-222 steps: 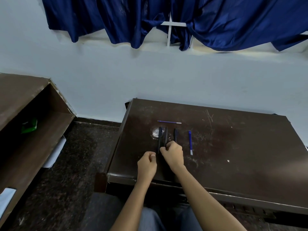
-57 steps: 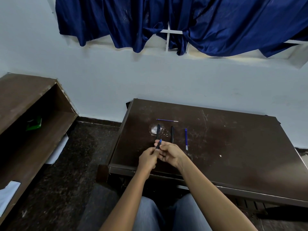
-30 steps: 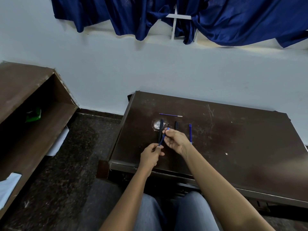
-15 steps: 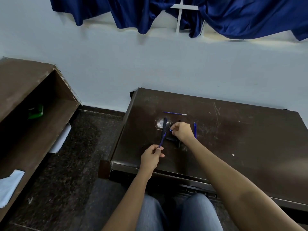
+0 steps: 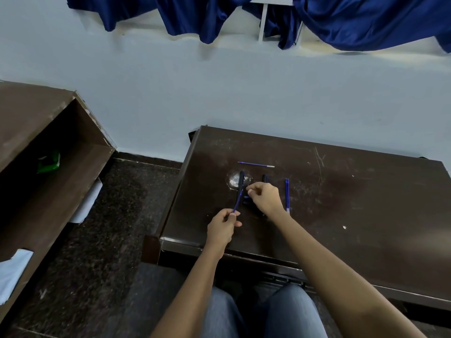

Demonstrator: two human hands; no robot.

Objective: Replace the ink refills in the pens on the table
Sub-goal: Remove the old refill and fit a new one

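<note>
My left hand [image 5: 222, 226] pinches the lower end of a thin blue refill [image 5: 238, 200] that slants up and away over the dark table [image 5: 341, 215]. My right hand [image 5: 264, 197] hovers just right of the refill's upper end with curled fingers. A small dark-blue piece [image 5: 246, 199] shows under its palm; whether the hand holds it is unclear. One black pen [image 5: 241, 180] lies behind the refill. A second black pen [image 5: 264, 178] is mostly hidden by my right hand. A blue refill [image 5: 287, 193] lies to the right, and a thin refill [image 5: 256, 164] lies crosswise farther back.
A pale worn patch [image 5: 234, 179] marks the table under the left black pen. A brown open shelf unit [image 5: 48, 147] with a green object [image 5: 48, 162] stands at the left across dark floor. The wall and blue curtains [image 5: 366, 20] are behind the table.
My hands have drawn apart: the right hand moved away up the table while the left kept the blue refill. One black pen left the row earlier. The camera has tilted down.
</note>
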